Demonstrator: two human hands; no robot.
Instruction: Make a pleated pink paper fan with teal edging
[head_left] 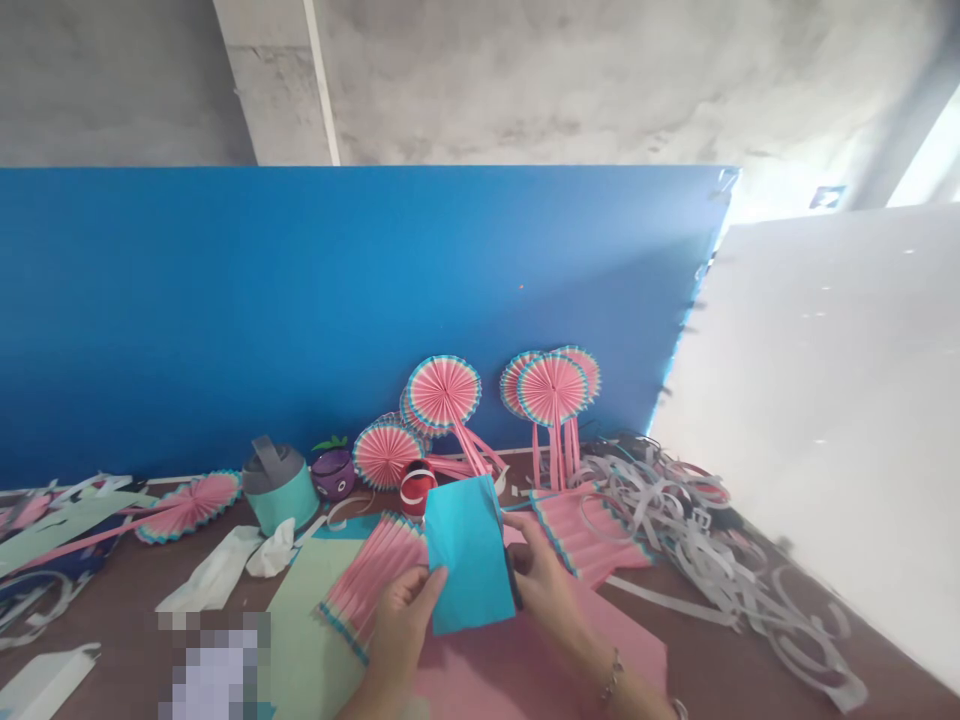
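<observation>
A sheet of bright blue paper (469, 560) is held up over the table, tilted slightly. My left hand (405, 610) pinches its left edge between thumb and fingers. At the right edge is my right hand (541, 575), closed around dark-handled scissors (515, 585) that the paper and fingers mostly hide. Beneath lies a large pink sheet (615, 640), with a pale green sheet (307, 610) to the left. Pleated pink paper with blue and cream edges (382, 565) rests beside my left hand, and another pleated pink piece (589, 530) lies beyond my right hand.
Round pink paper fans (444, 392) lean on the blue partition (300, 300); more fans (553, 390) stand right of them. A tangle of white paper strips (690, 530) covers the right side. A teal container (281, 495), purple cup (334, 475), red tape roll (417, 488) and crumpled tissue (274, 550) lie left.
</observation>
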